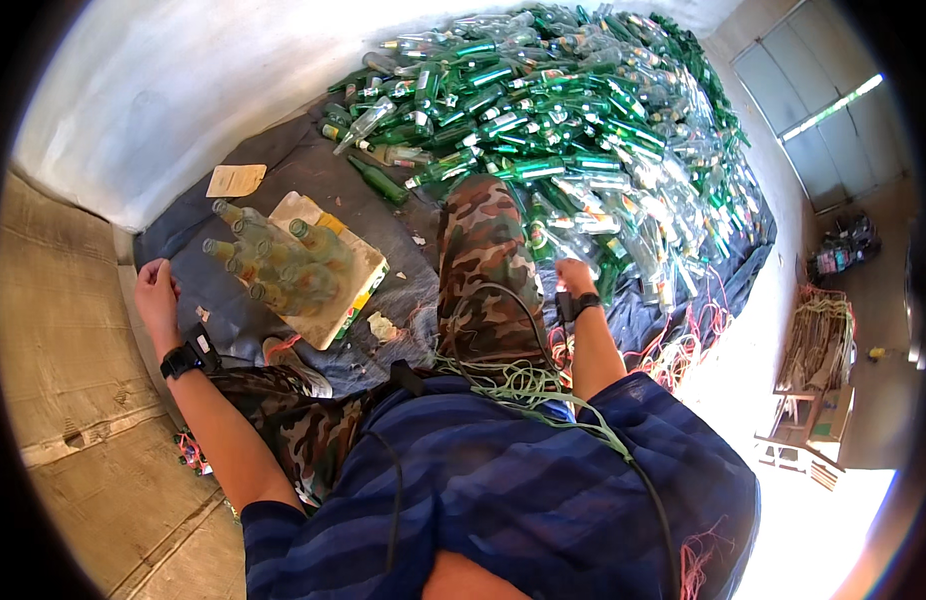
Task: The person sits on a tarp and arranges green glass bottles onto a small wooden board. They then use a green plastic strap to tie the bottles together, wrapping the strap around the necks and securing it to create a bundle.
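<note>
My left hand (pixel 157 292) is raised at the left, beside the brown cardboard wall, its fingers curled closed with nothing visible in them. To its right, a cluster of several clear glass bottles (pixel 273 255) stands upright on a flat, pale cardboard tray (pixel 355 283) with yellow and green edges. My right hand (pixel 575 274) is closed just right of my camouflage-covered knee, close to the edge of the bottle heap. Whatever it may hold is hidden. Green plastic twine (pixel 513 387) lies in loose strands across my lap.
A large heap of green and clear bottles (pixel 543 110) covers the far side on a dark tarp (pixel 198 265). One green bottle (pixel 380 181) lies apart. A flat cardboard piece (pixel 236 181) rests near the white wall. Pink twine (pixel 673 350) tangles at right, before bundled flat material (pixel 815 340).
</note>
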`<action>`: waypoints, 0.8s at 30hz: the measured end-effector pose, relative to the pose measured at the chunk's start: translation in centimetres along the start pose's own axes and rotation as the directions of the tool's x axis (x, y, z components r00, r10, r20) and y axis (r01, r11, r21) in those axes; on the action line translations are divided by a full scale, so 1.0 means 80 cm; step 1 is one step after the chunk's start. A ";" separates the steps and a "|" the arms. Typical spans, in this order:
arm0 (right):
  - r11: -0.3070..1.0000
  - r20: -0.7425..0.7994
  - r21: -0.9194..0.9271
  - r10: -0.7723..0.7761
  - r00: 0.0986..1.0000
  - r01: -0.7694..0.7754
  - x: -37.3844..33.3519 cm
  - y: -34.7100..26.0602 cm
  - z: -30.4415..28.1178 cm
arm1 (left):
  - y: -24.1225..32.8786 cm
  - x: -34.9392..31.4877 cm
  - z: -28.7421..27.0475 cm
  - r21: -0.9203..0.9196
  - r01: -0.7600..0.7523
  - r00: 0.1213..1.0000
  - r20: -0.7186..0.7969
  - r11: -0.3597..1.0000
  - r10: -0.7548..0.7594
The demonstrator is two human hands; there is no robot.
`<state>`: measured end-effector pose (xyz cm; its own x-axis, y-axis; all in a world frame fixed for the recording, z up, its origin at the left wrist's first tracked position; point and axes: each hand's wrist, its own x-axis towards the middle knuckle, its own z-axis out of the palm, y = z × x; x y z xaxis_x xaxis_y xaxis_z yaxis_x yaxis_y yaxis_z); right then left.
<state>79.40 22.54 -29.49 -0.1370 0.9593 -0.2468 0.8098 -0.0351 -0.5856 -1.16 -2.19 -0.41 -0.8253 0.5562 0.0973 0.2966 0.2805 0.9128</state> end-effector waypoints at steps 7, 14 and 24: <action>0.962 0.187 0.096 0.236 0.954 -0.257 -0.007 0.208 0.175 | -0.035 0.009 0.014 -0.151 0.036 0.999 0.016 0.988 -0.034; 0.991 0.204 -0.110 0.096 0.974 -0.075 -0.048 0.066 0.154 | 0.005 -0.010 -0.050 -0.021 -0.106 0.988 -0.114 0.994 0.103; 0.479 0.331 0.763 0.288 0.898 -0.435 0.086 0.088 0.170 | -0.081 0.034 -0.068 -0.158 0.150 0.962 -0.205 0.976 -0.181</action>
<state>76.38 25.10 -45.85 -0.0786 0.7590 -0.6463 0.0125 -0.6475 -0.7620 -7.94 -6.78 -3.89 -0.9461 0.3237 0.0102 0.0904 0.2338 0.9681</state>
